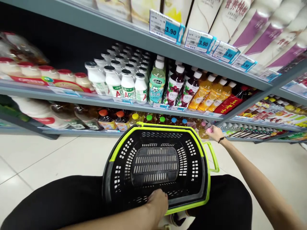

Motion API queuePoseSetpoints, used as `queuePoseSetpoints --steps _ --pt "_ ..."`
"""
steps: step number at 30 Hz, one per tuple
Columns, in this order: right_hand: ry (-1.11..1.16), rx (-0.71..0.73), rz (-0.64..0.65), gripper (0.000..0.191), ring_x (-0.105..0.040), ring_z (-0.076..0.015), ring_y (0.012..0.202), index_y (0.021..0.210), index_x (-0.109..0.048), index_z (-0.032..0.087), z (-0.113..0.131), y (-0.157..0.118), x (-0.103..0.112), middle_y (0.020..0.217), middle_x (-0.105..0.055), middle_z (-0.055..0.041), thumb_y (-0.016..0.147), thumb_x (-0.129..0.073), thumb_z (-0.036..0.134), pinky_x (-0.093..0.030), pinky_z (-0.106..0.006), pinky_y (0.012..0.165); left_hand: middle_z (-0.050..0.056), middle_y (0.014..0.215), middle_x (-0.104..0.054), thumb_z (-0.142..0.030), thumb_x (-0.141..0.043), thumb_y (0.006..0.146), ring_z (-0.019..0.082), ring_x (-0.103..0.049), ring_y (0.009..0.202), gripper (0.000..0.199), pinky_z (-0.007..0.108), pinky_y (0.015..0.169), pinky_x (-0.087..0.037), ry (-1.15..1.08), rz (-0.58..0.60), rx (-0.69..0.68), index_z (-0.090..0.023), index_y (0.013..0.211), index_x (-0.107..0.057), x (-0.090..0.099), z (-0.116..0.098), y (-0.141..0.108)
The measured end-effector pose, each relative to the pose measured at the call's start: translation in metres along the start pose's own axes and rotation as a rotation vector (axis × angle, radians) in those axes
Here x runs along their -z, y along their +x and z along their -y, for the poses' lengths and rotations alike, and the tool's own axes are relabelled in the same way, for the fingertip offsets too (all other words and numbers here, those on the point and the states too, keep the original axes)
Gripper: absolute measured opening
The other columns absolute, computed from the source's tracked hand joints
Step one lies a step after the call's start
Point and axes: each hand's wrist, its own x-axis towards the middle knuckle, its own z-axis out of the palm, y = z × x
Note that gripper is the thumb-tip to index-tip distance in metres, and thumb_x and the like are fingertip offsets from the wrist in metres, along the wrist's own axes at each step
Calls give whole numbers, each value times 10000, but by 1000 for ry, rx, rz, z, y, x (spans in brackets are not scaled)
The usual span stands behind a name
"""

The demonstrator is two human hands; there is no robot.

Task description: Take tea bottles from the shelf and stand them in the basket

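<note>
head view: right fingers [214,128] pinching pink bottle cap [209,130]; left fingers [164,196] curled on basket rim [188,206].

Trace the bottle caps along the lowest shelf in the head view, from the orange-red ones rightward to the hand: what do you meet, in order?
Orange-red caps → yellow cap → green caps → blue caps → pink caps → right hand.

One basket [165,127] — four 3.90 price tags [170,31] — two orange caps [103,112], two blue caps [174,120]
</note>
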Motion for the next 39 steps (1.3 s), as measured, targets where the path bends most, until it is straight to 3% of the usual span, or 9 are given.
queuePoseSetpoints --steps 8,13,15,17,20,25,31,35,39 --pt "66 5 -390 347 -693 -270 787 867 -566 218 -11 -69 85 827 -726 -75 788 -688 532 -406 -302 654 215 1096 -759 -259 -901 579 384 -733 981 600 465 852 -557 146 170 40 -119 1149 -774 35 -6 -7" --pt "435 222 -743 371 -632 -180 628 790 -551 215 21 -125 137 729 -689 -21 759 -718 545 -455 -274 625 208 1125 -758 -502 -788 806 367 -729 1049 534 437 968 -538 -45 230 121 -78 1130 -766 108 11 -38" --pt "586 262 -747 376 -580 -149 578 738 -514 214 42 -143 148 670 -651 -4 753 -748 509 -432 -251 576 224 1232 -720 -512 -664 913 376 -697 1150 576 448 986 -536 -207 48 154 -68 1279 -691 144 21 -48" --pt "763 282 -648 371 -522 -126 531 722 -509 211 65 -157 149 616 -610 13 757 -754 487 -384 -228 515 243 1537 -503 -484 -674 914 356 -504 1424 797 459 1152 -428 -302 -328 114 -67 1545 -424 173 26 -54" --pt "986 334 -406 354 -467 -102 495 725 -522 200 104 -172 136 570 -566 28 782 -745 470 -330 -205 475 214 1635 -359 -531 -811 771 334 -388 1502 1099 457 1237 -335 -424 -747 36 -107 1608 -240 200 25 -56" --pt "1245 409 -225 411 -435 -87 523 748 -515 192 145 -179 119 600 -549 36 790 -797 487 -336 -201 500 70 1084 -728 -441 -814 706 292 -721 922 761 395 814 -565 -514 -790 66 -157 1337 -499 218 27 -68" --pt "1496 557 -172 539 -584 -157 749 1172 -644 194 138 -166 96 819 -623 -13 902 -689 658 -505 -283 739 107 1241 -694 -300 -833 687 264 -689 1080 746 400 966 -549 -810 -968 -36 -153 1344 -513 223 59 -70" --pt "1636 527 287 740 -626 -260 1180 1409 -523 250 145 -175 35 1272 -649 -113 867 -701 721 -508 -416 1044 158 1222 -689 -370 -899 656 265 -696 1067 804 395 922 -583 -1234 -1042 -108 -107 1301 -499 210 77 -59" --pt "1757 483 662 686 -673 -252 1063 1408 -497 281 164 -189 -10 1363 -606 -107 856 -805 547 -625 -380 779 132 1137 -711 -439 -957 583 261 -707 997 838 420 908 -593 -1366 -1061 -63 -125 1226 -520 195 93 -55"
